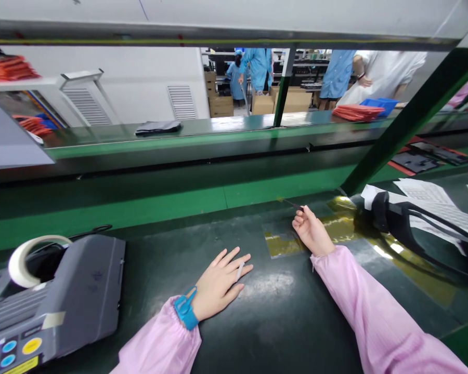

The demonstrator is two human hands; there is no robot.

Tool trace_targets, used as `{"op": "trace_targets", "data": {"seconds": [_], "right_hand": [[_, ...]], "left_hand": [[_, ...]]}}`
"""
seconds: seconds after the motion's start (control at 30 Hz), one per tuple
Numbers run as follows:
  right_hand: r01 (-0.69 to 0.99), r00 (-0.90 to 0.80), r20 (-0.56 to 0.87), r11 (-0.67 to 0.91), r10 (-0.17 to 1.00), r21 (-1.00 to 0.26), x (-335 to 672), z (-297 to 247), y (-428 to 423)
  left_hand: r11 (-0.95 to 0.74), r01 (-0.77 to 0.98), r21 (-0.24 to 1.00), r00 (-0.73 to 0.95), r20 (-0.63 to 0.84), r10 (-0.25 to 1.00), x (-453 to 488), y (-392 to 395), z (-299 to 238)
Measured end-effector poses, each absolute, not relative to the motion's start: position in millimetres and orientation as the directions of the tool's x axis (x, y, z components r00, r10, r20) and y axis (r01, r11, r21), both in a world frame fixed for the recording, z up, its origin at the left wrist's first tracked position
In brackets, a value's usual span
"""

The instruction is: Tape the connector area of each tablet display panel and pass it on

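My right hand (311, 228) is closed around dark, thin tweezers (296, 206), which point to the left. At their tip is a tiny yellowish translucent piece (280, 199), too small to make out well. Beneath and beside this hand, a sheet with yellow film pieces (278, 246) lies on the dark green mat (234, 337). My left hand (218, 283) rests palm down on the mat, its fingers spread and holding nothing. A white strip wraps one of its fingers, and a blue wrist strap (186, 310) circles the wrist.
A grey tape dispenser (89, 291) with a cream tape roll (19, 267) stands at left. On the right are a black curved device (417, 228), paper sheets (432, 200) and more yellow film (421, 278). A green post (409, 124) slants overhead. Beyond the conveyor, several people stand near cardboard boxes (292, 99).
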State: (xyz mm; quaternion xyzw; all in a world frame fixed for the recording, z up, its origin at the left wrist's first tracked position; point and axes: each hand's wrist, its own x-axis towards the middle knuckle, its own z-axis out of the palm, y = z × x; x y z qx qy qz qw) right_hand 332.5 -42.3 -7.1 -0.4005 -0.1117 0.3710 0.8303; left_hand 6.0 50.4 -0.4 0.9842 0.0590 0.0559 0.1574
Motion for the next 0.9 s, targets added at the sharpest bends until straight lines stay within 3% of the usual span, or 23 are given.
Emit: {"op": "trace_targets", "data": {"seconds": [0.9], "right_hand": [[-0.554, 0.709, -0.110, 0.454, 0.696, -0.698, 334.0, -12.3, -42.0]], "left_hand": [[-0.941, 0.108, 0.320, 0.985, 0.093, 0.144, 4.3, 48.4, 0.3]]}}
